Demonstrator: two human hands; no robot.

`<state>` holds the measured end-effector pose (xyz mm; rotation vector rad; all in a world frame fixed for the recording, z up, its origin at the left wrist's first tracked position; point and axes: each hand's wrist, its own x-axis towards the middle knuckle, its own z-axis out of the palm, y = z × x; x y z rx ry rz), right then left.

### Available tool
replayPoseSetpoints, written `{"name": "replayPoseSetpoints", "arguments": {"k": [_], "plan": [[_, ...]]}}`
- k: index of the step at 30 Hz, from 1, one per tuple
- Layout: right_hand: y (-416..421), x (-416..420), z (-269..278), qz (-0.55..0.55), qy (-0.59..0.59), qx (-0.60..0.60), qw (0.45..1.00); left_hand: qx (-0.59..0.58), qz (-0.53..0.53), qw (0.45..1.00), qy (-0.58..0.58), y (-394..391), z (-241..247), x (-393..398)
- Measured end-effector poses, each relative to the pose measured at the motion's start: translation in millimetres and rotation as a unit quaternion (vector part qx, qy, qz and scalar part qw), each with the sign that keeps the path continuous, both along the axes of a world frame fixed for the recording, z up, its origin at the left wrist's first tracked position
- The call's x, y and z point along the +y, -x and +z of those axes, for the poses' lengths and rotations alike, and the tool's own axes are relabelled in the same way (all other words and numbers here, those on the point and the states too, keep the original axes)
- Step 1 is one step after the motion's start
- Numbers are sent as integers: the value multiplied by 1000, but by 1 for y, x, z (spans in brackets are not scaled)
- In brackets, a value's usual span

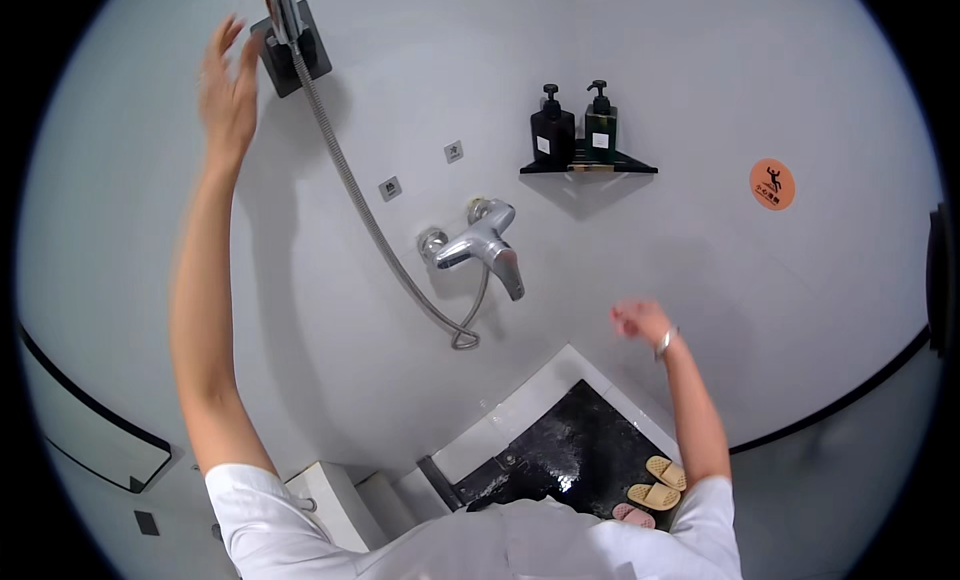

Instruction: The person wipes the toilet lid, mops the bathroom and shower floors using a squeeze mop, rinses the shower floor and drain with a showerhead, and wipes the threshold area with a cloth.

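Observation:
My left hand (231,92) is raised beside the handheld shower head (281,9) in its dark wall bracket (313,51); the fingers are apart, blurred, and hold nothing visible. From the bracket a metal shower hose (352,186) hangs in a curve down to the chrome mixer tap (480,242), whose lever points down. My right hand (641,319), with a silver bracelet (666,343) at the wrist, hovers right of the tap and below the corner shelf; it is blurred, its fingers look curled, and its grip cannot be made out.
A black corner shelf (622,166) bears two dark pump bottles (555,133). An orange slip-warning sticker (772,184) is on the right wall. Slippers (654,496) lie on the wet black floor (566,437), which has a pale raised border. A white ledge (330,505) stands at lower left.

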<state>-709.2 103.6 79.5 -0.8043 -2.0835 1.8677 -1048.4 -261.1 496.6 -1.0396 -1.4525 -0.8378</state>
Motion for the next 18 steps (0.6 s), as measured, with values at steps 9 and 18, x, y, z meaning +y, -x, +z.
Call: {"name": "replayPoseSetpoints", "arguments": {"k": [9, 18], "plan": [[259, 79, 251, -188, -508, 59, 839, 150, 391, 894, 159, 38, -106, -75], [318, 143, 268, -23, -622, -17, 783, 146, 379, 901, 153, 44, -111, -70]]}}
